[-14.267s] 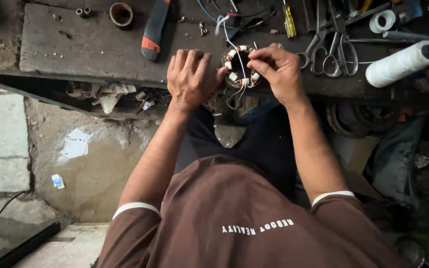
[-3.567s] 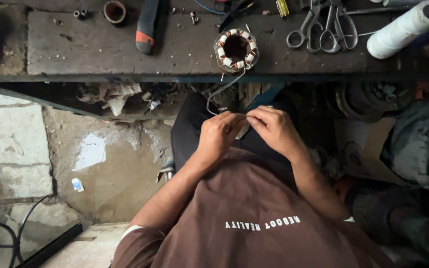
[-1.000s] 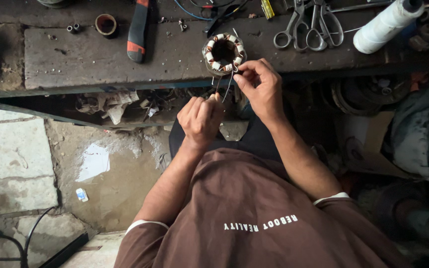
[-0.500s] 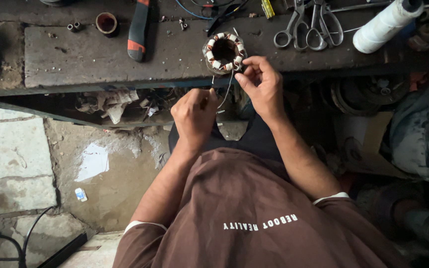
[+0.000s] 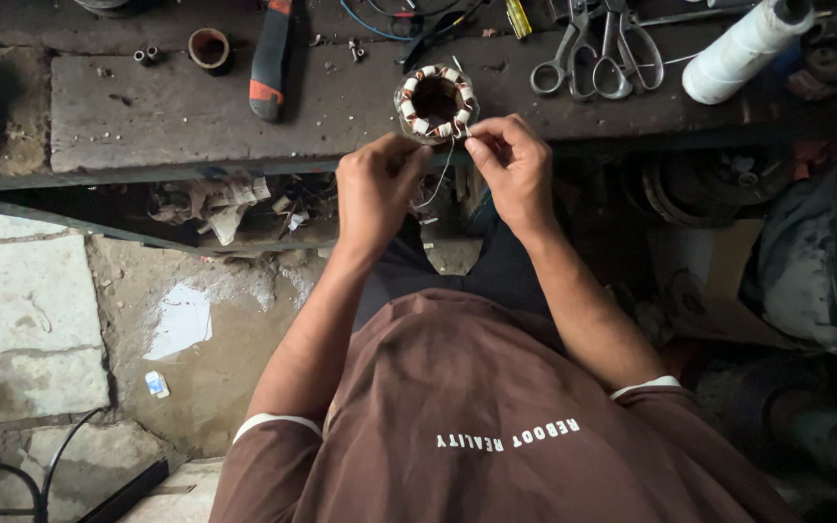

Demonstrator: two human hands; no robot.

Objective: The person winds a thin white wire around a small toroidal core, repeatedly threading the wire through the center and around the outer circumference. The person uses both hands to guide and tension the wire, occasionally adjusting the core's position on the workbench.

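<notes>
A small round motor stator (image 5: 435,102) with copper windings and white insulation strips sits at the front edge of the dark workbench (image 5: 147,116). My right hand (image 5: 513,169) pinches a thin white thread (image 5: 441,176) right at the stator's near rim. The thread loops down and across to my left hand (image 5: 375,189). That hand is closed on the thread's other end just below the stator, its fingertips close to the rim.
On the bench lie scissors (image 5: 593,58), a white spool (image 5: 743,48), an orange and black handled tool (image 5: 268,58) and a small brown ring (image 5: 209,46). Below the bench are scraps, a wet concrete floor (image 5: 181,320) and cables (image 5: 12,475).
Both hands have come up from my lap to the bench edge. In the last half second my left hand rose closer to the stator, while the right stayed pinched at the rim.
</notes>
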